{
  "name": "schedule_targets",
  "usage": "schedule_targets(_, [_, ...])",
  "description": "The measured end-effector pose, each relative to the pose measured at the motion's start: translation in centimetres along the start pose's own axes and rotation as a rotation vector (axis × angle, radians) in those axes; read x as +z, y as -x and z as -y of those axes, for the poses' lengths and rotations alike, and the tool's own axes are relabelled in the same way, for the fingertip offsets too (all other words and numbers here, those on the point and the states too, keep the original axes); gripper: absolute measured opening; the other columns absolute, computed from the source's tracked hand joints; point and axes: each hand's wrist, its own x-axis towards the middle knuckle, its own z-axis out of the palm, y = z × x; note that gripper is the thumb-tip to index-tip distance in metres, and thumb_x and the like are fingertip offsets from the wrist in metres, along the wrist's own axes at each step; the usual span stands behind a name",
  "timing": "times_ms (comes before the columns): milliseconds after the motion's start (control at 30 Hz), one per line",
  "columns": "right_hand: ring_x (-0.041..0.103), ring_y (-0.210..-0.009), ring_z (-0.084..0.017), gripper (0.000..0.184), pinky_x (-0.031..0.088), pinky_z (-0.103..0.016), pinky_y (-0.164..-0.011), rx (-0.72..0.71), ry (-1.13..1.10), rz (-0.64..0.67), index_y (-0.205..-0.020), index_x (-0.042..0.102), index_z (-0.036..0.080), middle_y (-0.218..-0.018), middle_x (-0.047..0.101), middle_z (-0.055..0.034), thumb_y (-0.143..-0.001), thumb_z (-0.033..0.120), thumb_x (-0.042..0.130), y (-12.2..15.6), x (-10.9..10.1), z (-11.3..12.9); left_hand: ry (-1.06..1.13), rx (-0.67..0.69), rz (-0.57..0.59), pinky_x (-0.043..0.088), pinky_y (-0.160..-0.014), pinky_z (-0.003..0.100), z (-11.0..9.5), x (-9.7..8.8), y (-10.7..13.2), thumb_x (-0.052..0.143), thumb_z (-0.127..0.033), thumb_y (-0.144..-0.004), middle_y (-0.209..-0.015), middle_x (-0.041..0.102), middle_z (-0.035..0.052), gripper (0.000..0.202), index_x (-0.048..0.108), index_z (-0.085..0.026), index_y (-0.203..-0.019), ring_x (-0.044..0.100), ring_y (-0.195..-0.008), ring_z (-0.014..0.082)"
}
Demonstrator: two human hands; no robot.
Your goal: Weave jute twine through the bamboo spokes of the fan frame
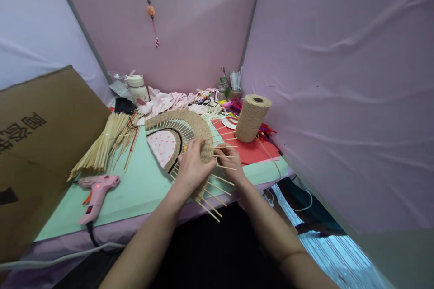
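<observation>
A round woven piece lies on the green table top: thin wooden sticks fan out from a pink dotted centre, and a band of jute twine runs round the rim. My left hand is closed on the woven rim at its near right side. My right hand pinches among the stick ends just right of it; what it holds is too small to make out. A big spool of jute twine stands upright on red paper behind my right hand.
A pink glue gun lies near the table's front left, cord hanging off. A bundle of sticks lies left of the weave. A cardboard box fills the left. Cloth, a bottle and craft bits crowd the back. Pink walls enclose the table.
</observation>
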Motion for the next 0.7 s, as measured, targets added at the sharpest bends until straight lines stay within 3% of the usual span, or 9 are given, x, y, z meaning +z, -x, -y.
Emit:
schedule_targets(100, [0.056,-0.061,-0.013,0.025,0.044,-0.026,-0.059,0.0,0.068,0.042,-0.079,0.056,0.021,-0.066,0.058,0.0025,-0.071,0.04,0.069,0.2,-1.8,0.9,0.017,0.032,-0.026,0.038,-0.1,0.045,0.4,0.3,0.3,0.069,-0.022,-0.069,-0.122,0.056,0.0118,0.046,0.058,-0.021,-0.114,0.049,-0.121,0.033])
schedule_targets(233, [0.054,-0.059,-0.011,0.029,0.038,-0.022,-0.051,0.107,0.142,0.128,-0.09,0.056,0.02,-0.069,0.061,0.0023,-0.072,0.037,0.072,1.6,-5.6,3.4,-0.021,0.066,-0.028,0.038,-0.099,0.045,1.0,0.3,0.7,0.068,-0.024,-0.071,-0.122,0.056,0.0117,0.046,0.057,-0.021,-0.115,0.05,-0.12,0.0329])
schedule_targets(367, [0.058,-0.07,-0.013,0.025,0.046,-0.025,-0.06,0.039,0.247,0.134,-0.087,0.056,0.021,-0.08,0.061,-0.0008,-0.075,0.037,0.072,3.0,-7.9,6.1,-0.018,0.064,-0.017,0.037,-0.1,0.045,1.5,0.4,1.0,0.068,-0.024,-0.07,-0.122,0.056,0.012,0.045,0.058,-0.022,-0.114,0.049,-0.12,0.0335])
schedule_targets(467, [0.056,-0.069,-0.014,0.022,0.047,-0.026,-0.062,-0.106,0.34,0.019,-0.085,0.057,0.021,-0.077,0.059,-0.001,-0.078,0.038,0.07,3.0,-7.7,6.2,-0.008,0.062,-0.013,0.038,-0.099,0.044,1.6,0.5,1.1,0.068,-0.024,-0.07,-0.121,0.057,0.0119,0.044,0.059,-0.022,-0.113,0.049,-0.12,0.0332])
schedule_targets(567, [0.054,-0.069,-0.014,0.02,0.045,-0.026,-0.062,-0.224,0.391,-0.148,-0.083,0.057,0.021,-0.077,0.059,-0.0013,-0.08,0.038,0.067,2.3,-6.9,4.8,-0.072,0.08,0.01,0.038,-0.1,0.044,1.6,0.4,1.2,0.065,-0.025,-0.073,-0.123,0.055,0.012,0.044,0.057,-0.022,-0.116,0.049,-0.121,0.0323])
schedule_targets(700, [0.054,-0.069,-0.014,0.021,0.045,-0.027,-0.064,-0.232,0.373,-0.301,-0.08,0.056,0.02,-0.074,0.058,-0.0006,-0.079,0.038,0.067,1.3,-5.9,2.3,-0.018,0.08,0.013,0.038,-0.1,0.044,1.4,0.2,1.2,0.067,-0.024,-0.071,-0.123,0.055,0.0112,0.046,0.057,-0.022,-0.115,0.051,-0.119,0.0321])
